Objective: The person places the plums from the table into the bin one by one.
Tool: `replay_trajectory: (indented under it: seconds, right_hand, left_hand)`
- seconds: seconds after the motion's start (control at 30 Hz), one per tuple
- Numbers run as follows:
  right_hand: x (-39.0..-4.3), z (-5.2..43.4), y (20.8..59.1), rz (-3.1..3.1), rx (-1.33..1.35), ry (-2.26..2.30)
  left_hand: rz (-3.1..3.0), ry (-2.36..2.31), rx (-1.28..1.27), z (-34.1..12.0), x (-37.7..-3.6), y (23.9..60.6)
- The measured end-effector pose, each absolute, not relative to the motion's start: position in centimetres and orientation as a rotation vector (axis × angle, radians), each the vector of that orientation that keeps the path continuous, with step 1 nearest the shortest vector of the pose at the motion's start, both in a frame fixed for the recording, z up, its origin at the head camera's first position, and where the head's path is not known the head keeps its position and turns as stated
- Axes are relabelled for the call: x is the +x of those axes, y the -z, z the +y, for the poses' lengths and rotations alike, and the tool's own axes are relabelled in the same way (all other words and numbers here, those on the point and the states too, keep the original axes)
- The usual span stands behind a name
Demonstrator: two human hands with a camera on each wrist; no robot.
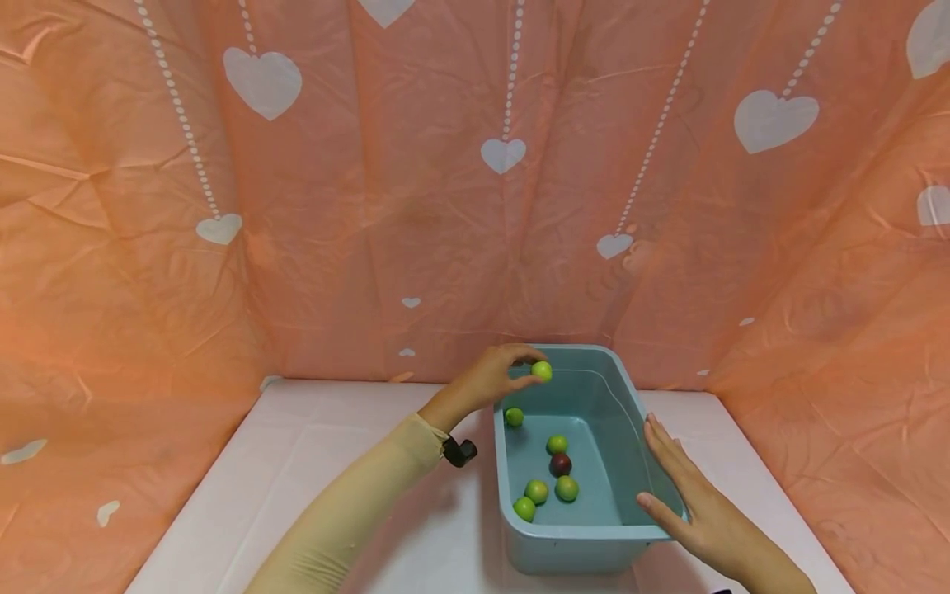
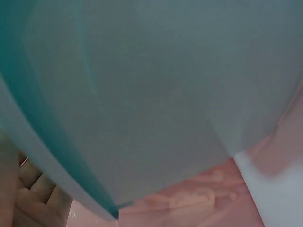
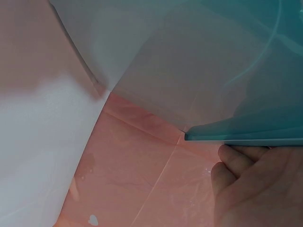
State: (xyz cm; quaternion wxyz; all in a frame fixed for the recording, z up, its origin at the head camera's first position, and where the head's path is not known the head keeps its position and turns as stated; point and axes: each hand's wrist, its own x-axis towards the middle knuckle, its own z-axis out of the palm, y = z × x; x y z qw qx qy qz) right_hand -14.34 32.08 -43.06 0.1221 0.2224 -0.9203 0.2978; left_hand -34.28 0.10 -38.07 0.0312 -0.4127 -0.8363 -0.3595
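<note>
My left hand (image 1: pixel 496 375) is over the far left corner of a blue-grey plastic tub (image 1: pixel 564 536), pinching a yellow-green lime (image 1: pixel 542 371) between thumb and fingertips. In the left wrist view, part of that hand (image 2: pixel 38 198) shows beside the tub's rim; the lime is out of sight there. My right hand (image 1: pixel 705 507) rests at the tub's right rim near the front corner, its fingers extended and the thumb reaching over the edge. Fingers (image 3: pixel 232 165) lie just by the rim in the right wrist view. Inside the tub are several green limes (image 1: pixel 537 492) and one dark red round fruit (image 1: pixel 560 464).
The tub stands on a white-covered table (image 1: pixel 356 429). Behind it hangs an orange-pink curtain (image 1: pixel 416 206) with white hearts, which also closes in both sides. A black wrist device (image 1: pixel 458 452) sits at the left sleeve's cuff.
</note>
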Motion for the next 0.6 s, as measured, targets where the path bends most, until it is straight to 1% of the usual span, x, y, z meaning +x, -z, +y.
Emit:
replay_trajectory:
  seconds: [0.6]
  right_hand:
    - [-14.4,32.1,43.2,-2.651,0.687,-0.831]
  left_hand:
    - [-2.606,0.988,-1.341,2.5,-33.2,38.3]
